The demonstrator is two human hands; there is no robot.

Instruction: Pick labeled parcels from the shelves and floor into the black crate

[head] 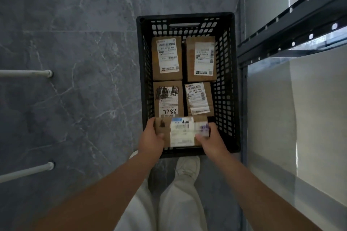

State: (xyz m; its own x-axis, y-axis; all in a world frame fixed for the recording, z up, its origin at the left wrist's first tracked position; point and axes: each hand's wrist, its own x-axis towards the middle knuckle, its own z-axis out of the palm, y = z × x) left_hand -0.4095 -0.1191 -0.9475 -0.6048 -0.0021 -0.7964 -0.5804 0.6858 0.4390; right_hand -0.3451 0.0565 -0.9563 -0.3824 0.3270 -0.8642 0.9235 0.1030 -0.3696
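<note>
While both hands grip a fifth parcel (181, 131), four parcels fill the black crate (228, 88).

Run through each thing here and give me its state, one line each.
Black crate: on the floor, partly filled.
Four parcels: lying flat inside, labels up.
Near-left parcel: label scribbled over in black.
Held parcel: over the crate's near end, blurred.
Left hand: grips the parcel's left end.
Right hand: grips its right end.

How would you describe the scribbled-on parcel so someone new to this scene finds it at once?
Start at the black crate on the floor. Of the four lying flat inside, take the near-left parcel. Only its label has black marker scribble and large handwritten digits.
</note>
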